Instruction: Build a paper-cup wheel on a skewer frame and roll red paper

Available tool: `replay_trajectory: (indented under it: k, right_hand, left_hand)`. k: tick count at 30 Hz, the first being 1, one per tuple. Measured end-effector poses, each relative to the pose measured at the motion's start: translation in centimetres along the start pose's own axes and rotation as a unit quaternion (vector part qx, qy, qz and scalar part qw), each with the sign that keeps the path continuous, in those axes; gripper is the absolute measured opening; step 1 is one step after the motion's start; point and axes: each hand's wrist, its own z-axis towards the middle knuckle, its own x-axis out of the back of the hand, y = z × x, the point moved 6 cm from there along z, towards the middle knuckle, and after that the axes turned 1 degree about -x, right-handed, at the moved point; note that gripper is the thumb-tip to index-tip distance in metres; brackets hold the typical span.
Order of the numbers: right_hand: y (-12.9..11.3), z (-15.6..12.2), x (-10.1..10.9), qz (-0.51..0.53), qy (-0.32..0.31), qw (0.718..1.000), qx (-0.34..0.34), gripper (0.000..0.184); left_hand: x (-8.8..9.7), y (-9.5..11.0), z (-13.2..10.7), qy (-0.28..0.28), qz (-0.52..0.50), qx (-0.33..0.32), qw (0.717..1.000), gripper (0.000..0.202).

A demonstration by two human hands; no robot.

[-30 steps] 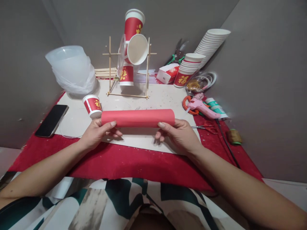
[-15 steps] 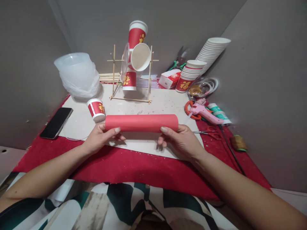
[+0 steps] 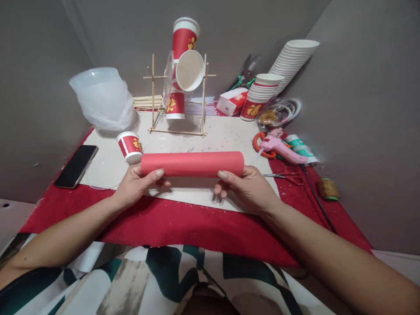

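Note:
A rolled tube of red paper (image 3: pixel 193 164) lies crosswise between my hands, held above the white board (image 3: pixel 226 131). My left hand (image 3: pixel 139 181) grips its left end, thumb in front and the other fingers behind or under it. At the right end, my right hand (image 3: pixel 243 181) pinches the roll the same way. A small red and white paper cup (image 3: pixel 130 147) stands tilted just behind my left hand. Beyond the tube is a frame of thin wooden sticks (image 3: pixel 177 132) carrying several red paper cups (image 3: pixel 185 40) and clear plastic discs.
Left are a phone (image 3: pixel 76 166) and plastic tubs in a bag (image 3: pixel 105 100). Along the right lie a pink glue gun (image 3: pixel 284 148), red-handled scissors (image 3: pixel 290 176), a thread spool (image 3: pixel 329 189) and stacked paper cups (image 3: pixel 293 61). Red cloth (image 3: pixel 183 223) covers the table.
The whole scene sits slightly higher in the picture, as the camera has tilted a little. Both hands keep their hold on the red paper roll.

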Motion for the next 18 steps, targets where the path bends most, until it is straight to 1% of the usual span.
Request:
replay_trajectory:
  k: [3, 7, 15, 18]
  right_hand:
    - [0.0, 0.0, 0.0, -0.004, -0.004, 1.0, -0.002, 0.039]
    - [0.2, 0.0, 0.2, -0.004, -0.001, 1.0, -0.003, 0.038]
    - [-0.1, 0.0, 0.2, -0.012, -0.006, 1.0, -0.001, 0.034]
    - [-0.2, 0.0, 0.2, -0.015, -0.007, 1.0, 0.001, 0.035]
  left_hand:
    - [-0.1, 0.5, -0.1, 0.005, 0.005, -0.018, 1.0, 0.043]
    - [-0.3, 0.9, -0.3, -0.004, 0.006, -0.036, 0.999, 0.037]
    - [0.0, 1.3, -0.6, -0.014, 0.05, -0.076, 0.996, 0.033]
    - [0.1, 1.4, -0.7, -0.006, 0.073, -0.097, 0.993, 0.033]
